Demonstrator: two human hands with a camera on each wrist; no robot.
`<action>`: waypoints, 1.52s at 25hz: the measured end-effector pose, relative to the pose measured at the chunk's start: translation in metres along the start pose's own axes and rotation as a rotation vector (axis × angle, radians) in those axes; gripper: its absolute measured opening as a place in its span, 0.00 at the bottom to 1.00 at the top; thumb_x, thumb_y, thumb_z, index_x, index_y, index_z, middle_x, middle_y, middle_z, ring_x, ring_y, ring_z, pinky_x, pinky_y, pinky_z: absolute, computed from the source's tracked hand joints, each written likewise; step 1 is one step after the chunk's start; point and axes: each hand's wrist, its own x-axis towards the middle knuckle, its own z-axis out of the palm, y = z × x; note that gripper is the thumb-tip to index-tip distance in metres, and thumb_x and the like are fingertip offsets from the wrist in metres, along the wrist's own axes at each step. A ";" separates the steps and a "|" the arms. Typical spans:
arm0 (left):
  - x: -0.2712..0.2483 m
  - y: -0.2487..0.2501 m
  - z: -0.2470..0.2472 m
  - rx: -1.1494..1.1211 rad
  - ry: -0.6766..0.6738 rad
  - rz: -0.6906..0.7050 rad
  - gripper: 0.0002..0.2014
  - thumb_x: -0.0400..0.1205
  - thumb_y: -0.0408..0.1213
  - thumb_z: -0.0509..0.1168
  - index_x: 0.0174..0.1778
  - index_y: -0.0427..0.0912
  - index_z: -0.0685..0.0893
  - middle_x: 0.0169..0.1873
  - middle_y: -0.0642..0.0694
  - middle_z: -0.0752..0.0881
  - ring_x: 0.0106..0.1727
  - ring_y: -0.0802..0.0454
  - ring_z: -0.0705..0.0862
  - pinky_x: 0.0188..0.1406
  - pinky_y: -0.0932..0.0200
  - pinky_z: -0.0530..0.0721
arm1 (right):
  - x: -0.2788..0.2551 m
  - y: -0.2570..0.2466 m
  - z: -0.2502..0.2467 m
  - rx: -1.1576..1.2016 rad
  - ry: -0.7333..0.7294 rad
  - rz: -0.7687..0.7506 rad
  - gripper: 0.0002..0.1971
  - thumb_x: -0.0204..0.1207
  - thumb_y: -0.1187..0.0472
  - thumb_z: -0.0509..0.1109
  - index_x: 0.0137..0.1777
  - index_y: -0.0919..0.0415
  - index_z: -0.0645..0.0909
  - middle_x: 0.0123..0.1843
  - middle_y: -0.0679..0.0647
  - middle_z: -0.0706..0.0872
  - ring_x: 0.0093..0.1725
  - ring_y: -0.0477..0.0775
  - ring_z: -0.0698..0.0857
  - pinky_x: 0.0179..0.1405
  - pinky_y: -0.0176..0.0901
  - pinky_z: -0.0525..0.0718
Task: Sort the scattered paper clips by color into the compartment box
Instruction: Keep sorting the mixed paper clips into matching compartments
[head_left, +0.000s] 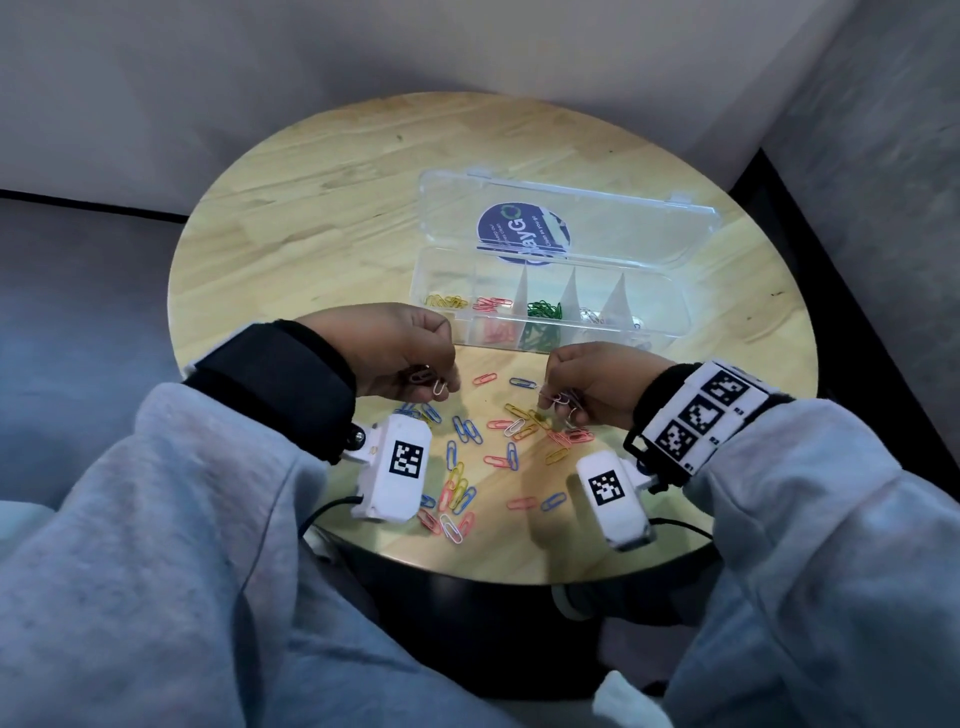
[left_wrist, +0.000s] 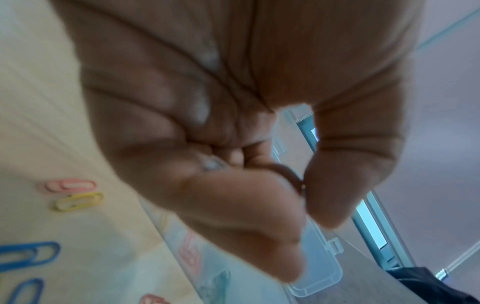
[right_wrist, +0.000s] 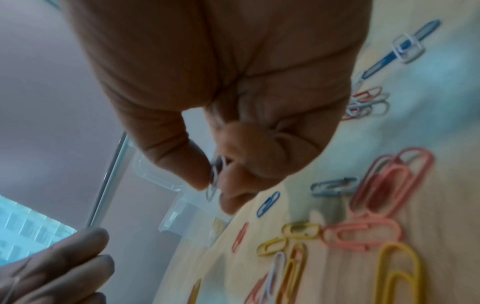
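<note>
Several blue, pink, yellow and white paper clips (head_left: 470, 431) lie scattered on the near half of the round wooden table (head_left: 322, 218). The clear compartment box (head_left: 670, 332) stands open behind them, with yellow clips (head_left: 445, 301), pink clips (head_left: 491, 304), green clips (head_left: 544, 310) and pale clips in separate sections. My left hand (head_left: 441, 382) hovers left of the pile and pinches a white clip (head_left: 439, 387), with more clips tucked under its curled fingers (left_wrist: 207, 107). To the right of the pile, my right hand (head_left: 558, 397) pinches a pale clip (right_wrist: 214, 181) between thumb and finger, and a few others hang from it.
The box lid (head_left: 597, 213) lies flat behind the box, and a round blue sticker shows through it. White camera units (head_left: 397, 467) hang under both wrists, just above the clips. Loose pink (left_wrist: 70, 185), yellow (left_wrist: 79, 200) and blue (left_wrist: 28, 255) clips lie beside the left hand. Table edge and cables are close to me.
</note>
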 end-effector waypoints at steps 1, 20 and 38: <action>0.000 0.001 0.000 -0.016 0.003 -0.004 0.19 0.78 0.20 0.58 0.23 0.43 0.68 0.22 0.46 0.83 0.20 0.57 0.80 0.20 0.70 0.77 | -0.001 0.002 0.000 0.036 -0.018 0.011 0.13 0.76 0.77 0.57 0.33 0.62 0.68 0.32 0.62 0.79 0.18 0.47 0.76 0.12 0.30 0.69; -0.001 0.006 -0.027 -0.394 0.210 -0.006 0.11 0.72 0.28 0.48 0.26 0.41 0.70 0.21 0.47 0.69 0.14 0.58 0.63 0.10 0.76 0.54 | -0.020 -0.010 0.078 -1.215 -0.519 -0.507 0.12 0.71 0.64 0.73 0.54 0.52 0.86 0.36 0.41 0.76 0.33 0.35 0.75 0.31 0.23 0.67; 0.011 0.001 -0.007 -0.525 0.253 -0.042 0.07 0.79 0.28 0.51 0.41 0.37 0.75 0.31 0.43 0.74 0.27 0.53 0.74 0.15 0.72 0.75 | -0.013 0.003 0.063 -1.198 -0.331 -0.310 0.06 0.65 0.64 0.71 0.32 0.53 0.79 0.27 0.46 0.79 0.26 0.43 0.74 0.30 0.38 0.75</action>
